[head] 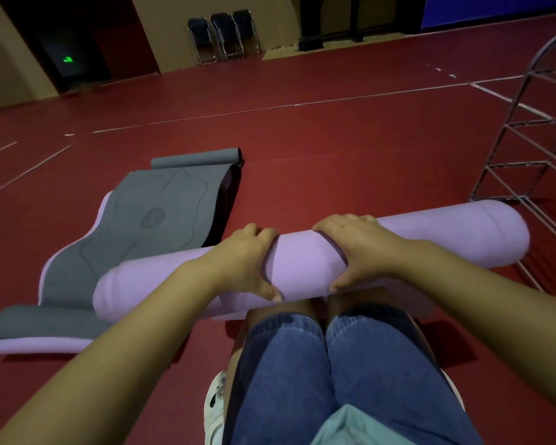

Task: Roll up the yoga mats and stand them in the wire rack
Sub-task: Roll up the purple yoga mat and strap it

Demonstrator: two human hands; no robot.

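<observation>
Left hand [244, 261] and right hand [357, 252] both grip the unlabelled rolled lilac mat [302, 264].

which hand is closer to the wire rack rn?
Right. The right hand grips the rolled purple mat on the side toward the wire rack, which stands at far right. The left hand grips the same roll farther from the rack.

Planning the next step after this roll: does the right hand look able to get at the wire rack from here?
Probably yes, once freed. The right hand grips the purple roll beside the left hand. The wire rack stands on that side, with bare floor between, though it may take a lean.
</observation>
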